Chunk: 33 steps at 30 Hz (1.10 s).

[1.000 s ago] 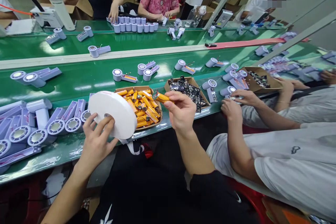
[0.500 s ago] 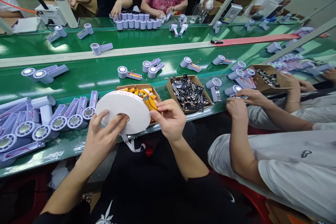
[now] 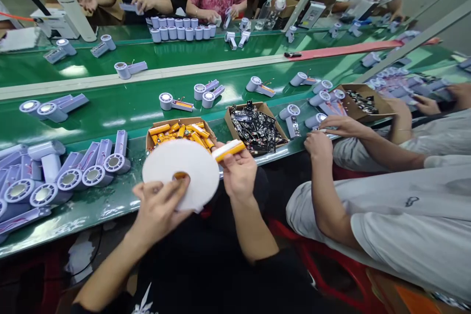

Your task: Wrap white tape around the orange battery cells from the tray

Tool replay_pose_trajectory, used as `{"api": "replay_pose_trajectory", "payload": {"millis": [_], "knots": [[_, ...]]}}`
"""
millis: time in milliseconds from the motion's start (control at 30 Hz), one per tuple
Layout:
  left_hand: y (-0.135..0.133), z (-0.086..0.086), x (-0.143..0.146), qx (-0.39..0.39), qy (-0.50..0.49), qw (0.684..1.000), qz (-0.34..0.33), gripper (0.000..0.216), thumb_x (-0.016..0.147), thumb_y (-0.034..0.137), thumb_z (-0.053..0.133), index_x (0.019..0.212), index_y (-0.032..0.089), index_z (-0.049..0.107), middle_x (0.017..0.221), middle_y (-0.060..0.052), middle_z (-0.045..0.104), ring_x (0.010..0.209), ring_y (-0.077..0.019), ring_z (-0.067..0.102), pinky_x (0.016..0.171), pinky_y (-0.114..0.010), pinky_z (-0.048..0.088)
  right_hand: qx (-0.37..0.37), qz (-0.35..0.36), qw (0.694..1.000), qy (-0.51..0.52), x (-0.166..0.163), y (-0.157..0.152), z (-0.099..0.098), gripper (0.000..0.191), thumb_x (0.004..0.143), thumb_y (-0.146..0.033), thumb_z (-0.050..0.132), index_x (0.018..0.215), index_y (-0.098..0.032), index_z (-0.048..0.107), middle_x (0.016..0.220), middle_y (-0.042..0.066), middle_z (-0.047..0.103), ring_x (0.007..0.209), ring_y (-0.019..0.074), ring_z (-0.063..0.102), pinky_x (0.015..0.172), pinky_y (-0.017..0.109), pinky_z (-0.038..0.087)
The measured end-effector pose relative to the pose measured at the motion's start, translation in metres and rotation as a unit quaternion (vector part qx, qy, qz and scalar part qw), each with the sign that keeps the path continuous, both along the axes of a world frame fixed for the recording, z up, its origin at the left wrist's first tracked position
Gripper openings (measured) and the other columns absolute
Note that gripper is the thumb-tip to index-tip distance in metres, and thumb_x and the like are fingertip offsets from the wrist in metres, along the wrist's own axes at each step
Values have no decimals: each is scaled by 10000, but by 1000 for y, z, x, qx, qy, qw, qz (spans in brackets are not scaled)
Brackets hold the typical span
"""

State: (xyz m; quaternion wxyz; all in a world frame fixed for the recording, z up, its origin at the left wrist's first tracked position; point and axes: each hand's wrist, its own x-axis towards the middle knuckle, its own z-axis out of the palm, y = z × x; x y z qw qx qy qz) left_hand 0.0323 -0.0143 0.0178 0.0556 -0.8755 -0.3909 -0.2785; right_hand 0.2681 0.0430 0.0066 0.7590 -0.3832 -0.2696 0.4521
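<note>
My left hand (image 3: pixel 164 206) grips a white roll of tape (image 3: pixel 158 167), with fingers in its core hole. Between the fingers and thumb of my right hand (image 3: pixel 241 171) is an orange battery (image 3: pixel 231 152) with a white strip along its top. The battery's left end is close to the roll's right edge; whether they touch I cannot tell. Behind the roll stands a cardboard box of orange batteries (image 3: pixel 150 141), partly hidden by it. To the right of that is a box (image 3: pixel 231 125) of black circuit boards (image 3: pixel 257 127).
Many lilac fan housings (image 3: pixel 83 176) lie piled at the left. More lilac housings (image 3: pixel 171 102) rest on the green conveyor belt (image 3: pixel 128 113). At my right, a co-worker's hands (image 3: pixel 324 142) work beside another box (image 3: pixel 362 103). People sit across the belt.
My right hand has lifted the battery away from the box, and a white strip now shows on it. The roll has tilted and come lower, uncovering more batteries. The camera view has shifted slightly.
</note>
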Motion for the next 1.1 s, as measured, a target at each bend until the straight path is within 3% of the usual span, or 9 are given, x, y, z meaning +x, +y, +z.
{"api": "replay_pose_trajectory", "payload": {"millis": [100,167,267,367,467,633,800,967,1100], "knots": [[-15,-12,-3,-77,-15,995,-59,585,967,529,812,1504,350,666,1194,-40,844,946,-266,566,931,-490,344,41,-95,995,12,45,15,3,536,768,-495,990,1155,-249,712,1237,75,838,1138,213,819,959,331,691],[1,-4,-21,-110,30,992,-53,620,933,519,847,1503,354,671,1300,-56,819,1062,-302,590,998,-513,342,64,-146,987,8,78,24,10,522,806,-527,949,1191,-266,714,1303,57,811,1162,186,806,919,272,685],[60,23,-49,-170,114,977,-67,826,839,652,880,1569,367,619,1495,-76,729,1318,-405,544,1108,-559,331,41,-91,995,-8,101,13,6,658,755,-505,993,1295,-276,695,1212,56,825,1102,205,824,904,304,700],[133,54,-39,-235,143,956,-98,733,904,812,698,1511,403,666,1512,-45,715,1386,-399,539,1160,-549,370,-23,-13,1000,-6,101,-24,-23,769,693,-429,1051,1337,-305,649,1010,26,843,984,241,854,903,394,722],[207,67,31,-235,168,956,-57,595,1062,713,495,1472,331,694,1397,-71,765,1275,-334,635,1127,-491,451,-103,12,995,15,100,-61,-58,699,677,-390,1065,1225,-301,640,928,26,848,896,271,866,843,428,734],[312,39,190,-216,272,937,39,614,1042,590,649,1487,166,643,1488,-242,681,1413,-424,600,1160,-535,457,-187,24,982,28,103,-93,-77,769,642,-432,1078,1225,-274,602,892,61,848,873,341,867,856,533,724],[359,18,259,-232,276,932,43,454,1045,469,716,1380,165,685,1403,-162,703,1269,-312,693,1079,-528,586,-201,19,979,10,96,-102,-80,842,649,-472,1071,1289,-228,580,962,129,858,870,348,862,875,531,705],[370,22,230,-228,293,928,4,337,1030,393,737,1282,170,724,1317,-124,724,1164,-266,719,1007,-460,625,-187,22,982,-1,100,-98,-89,860,663,-484,1061,1320,-216,575,977,135,857,868,311,857,839,455,699],[365,33,137,-215,307,927,-24,143,894,261,743,1001,194,809,1233,-143,749,1134,-307,716,995,-389,571,-167,63,984,-5,103,-85,-88,836,654,-466,1065,1291,-215,586,919,115,852,815,312,855,816,458,701]]}}
